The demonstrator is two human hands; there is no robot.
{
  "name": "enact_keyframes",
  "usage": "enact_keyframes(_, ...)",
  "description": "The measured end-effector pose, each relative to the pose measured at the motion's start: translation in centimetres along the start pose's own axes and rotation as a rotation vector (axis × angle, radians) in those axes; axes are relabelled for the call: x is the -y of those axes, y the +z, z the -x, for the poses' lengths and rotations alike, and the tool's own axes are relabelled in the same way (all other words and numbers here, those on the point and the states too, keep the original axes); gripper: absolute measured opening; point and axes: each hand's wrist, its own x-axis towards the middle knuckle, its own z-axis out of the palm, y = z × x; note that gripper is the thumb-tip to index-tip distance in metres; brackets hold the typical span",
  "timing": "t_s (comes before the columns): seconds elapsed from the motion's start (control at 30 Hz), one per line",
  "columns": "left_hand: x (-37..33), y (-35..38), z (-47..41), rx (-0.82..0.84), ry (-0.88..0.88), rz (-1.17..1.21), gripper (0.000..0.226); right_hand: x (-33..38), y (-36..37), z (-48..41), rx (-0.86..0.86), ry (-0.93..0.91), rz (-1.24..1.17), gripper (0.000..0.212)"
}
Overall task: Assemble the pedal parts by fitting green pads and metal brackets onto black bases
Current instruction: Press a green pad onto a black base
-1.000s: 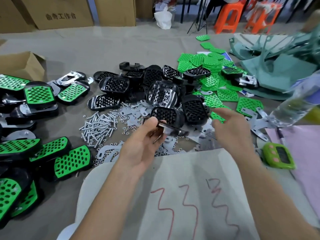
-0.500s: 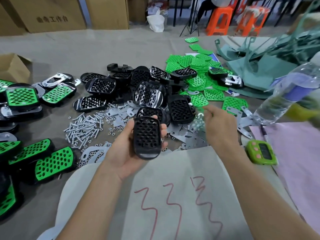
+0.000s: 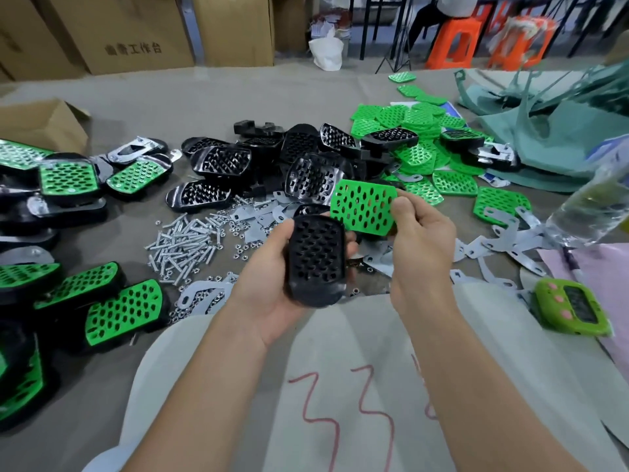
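Black base (image 3: 315, 260) is sitting face-up in the left hand (image 3: 269, 287), raised above the counter (image 3: 204, 97) in front of the person. The green pad (image 3: 362, 207) is hanging just beyond its top right corner, not yet seated. Judging by the heaps, assembly is running midway: finished pedals (image 3: 122, 311) are lying at the left, while loose bases (image 3: 306, 158), spare pads (image 3: 425, 131), metal brackets (image 3: 503, 240) and screws (image 3: 180, 243) are waiting. The left grip is curling round the base's edges; the right hand (image 3: 422, 240) is pinching the pad's right edge between thumb and fingers.
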Motion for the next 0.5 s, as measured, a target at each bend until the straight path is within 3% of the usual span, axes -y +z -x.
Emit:
enact_keyframes(0.17,-0.6,-0.9,-0.4,-0.01,0.059,-0.024,0.047,-0.4,-0.5,1.0,0.177,-0.042,0.044,0.028)
enact_keyframes(0.3,-0.8,-0.6,-0.1,-0.021,0.069,-0.05,0.052,0.0,-1.0,2.4,0.526,0.149,-0.002,0.014)
enact_keyframes(0.37,-0.8,-0.6,0.0,-0.06,0.087,-0.059,0.054,-0.2,-0.7,2.9,0.514,0.164,0.035,0.013)
enact_keyframes(0.5,-0.9,-0.7,0.2,-0.059,0.069,-0.088,0.057,-1.1,0.3,3.5,0.271,0.041,0.298,0.045)
